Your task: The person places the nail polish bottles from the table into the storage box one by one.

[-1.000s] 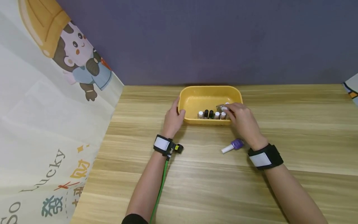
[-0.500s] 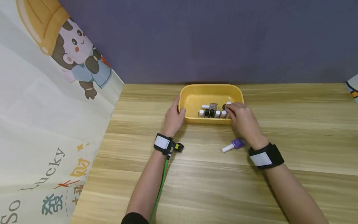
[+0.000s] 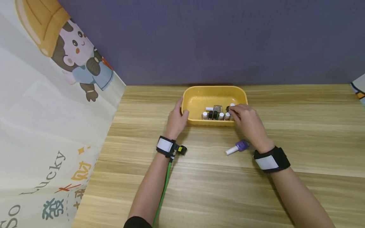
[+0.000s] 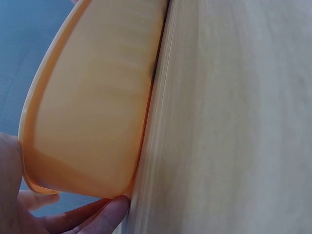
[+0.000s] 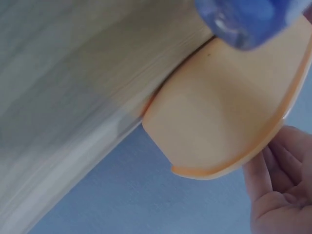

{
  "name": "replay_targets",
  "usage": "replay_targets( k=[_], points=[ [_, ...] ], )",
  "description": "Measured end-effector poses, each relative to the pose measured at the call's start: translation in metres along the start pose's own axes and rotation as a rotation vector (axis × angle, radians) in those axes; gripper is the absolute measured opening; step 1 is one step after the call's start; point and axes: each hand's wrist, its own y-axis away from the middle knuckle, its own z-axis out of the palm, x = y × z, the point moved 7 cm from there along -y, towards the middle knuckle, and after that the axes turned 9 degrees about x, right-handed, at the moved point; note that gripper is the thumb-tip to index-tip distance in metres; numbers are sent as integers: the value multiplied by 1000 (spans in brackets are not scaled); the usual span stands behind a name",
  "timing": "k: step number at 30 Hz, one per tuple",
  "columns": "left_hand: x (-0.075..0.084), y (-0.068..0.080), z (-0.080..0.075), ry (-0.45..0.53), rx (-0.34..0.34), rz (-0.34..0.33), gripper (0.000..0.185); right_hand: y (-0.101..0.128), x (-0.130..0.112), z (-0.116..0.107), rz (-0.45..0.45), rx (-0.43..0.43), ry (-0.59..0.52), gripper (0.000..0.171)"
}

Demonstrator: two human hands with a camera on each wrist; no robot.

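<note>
Bottles mostly in already: row standing along near wall of tub, one more lying behind. Left hand curled round tub's left end, thumb on rim, steadying. Right hand over right end, fingertips pinching dark bottle inside tub; exact hold partly hidden. Purple bottle on its side on table, just beside right wrist, outside tub. Judging by that: nearly done, purple one left.
</note>
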Motion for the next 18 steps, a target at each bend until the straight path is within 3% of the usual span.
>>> replay_targets(
  k=[18],
  points=[
    [0,1,0,6,4,-2,63,3,-21,-28,-30,13,-6,16]
  ],
)
